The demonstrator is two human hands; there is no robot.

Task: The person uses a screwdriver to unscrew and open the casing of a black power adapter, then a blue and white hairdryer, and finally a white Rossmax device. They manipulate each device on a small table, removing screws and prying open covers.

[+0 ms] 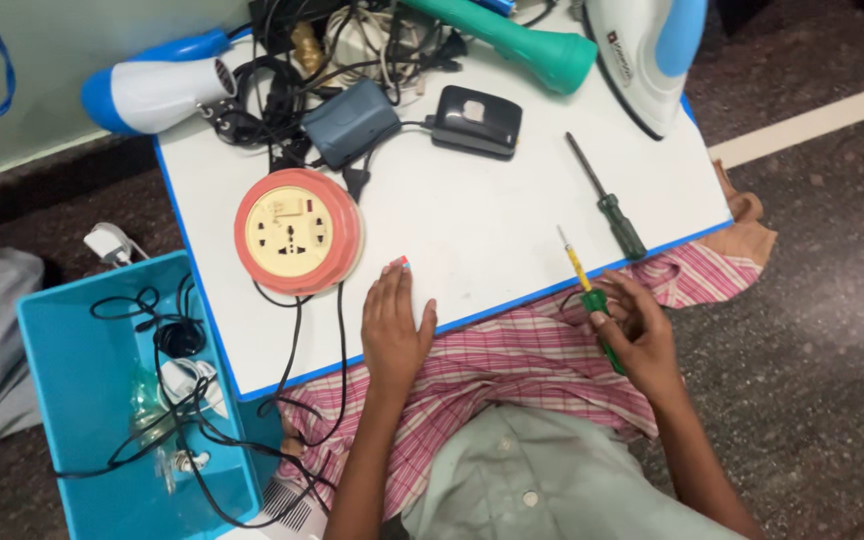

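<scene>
My left hand [395, 325] lies flat, fingers apart, on the near edge of a white low table [472, 230], holding nothing. Just left of it sits a round orange and cream extension socket box [297, 231] whose black cord hangs off the table edge. My right hand [637, 335] is closed around the green handle of a screwdriver with a yellow shaft [582, 275], its tip pointing up over the table's near edge. A second, dark green screwdriver [607, 200] lies loose on the table above my right hand.
At the table's far side lie a blue and white hair dryer [157, 90], tangled black cables with adapters [352, 120], a black charger [475, 120], a teal tool handle [527, 45] and a white and blue iron [647, 55]. A blue bin [62, 350] with cords stands at left.
</scene>
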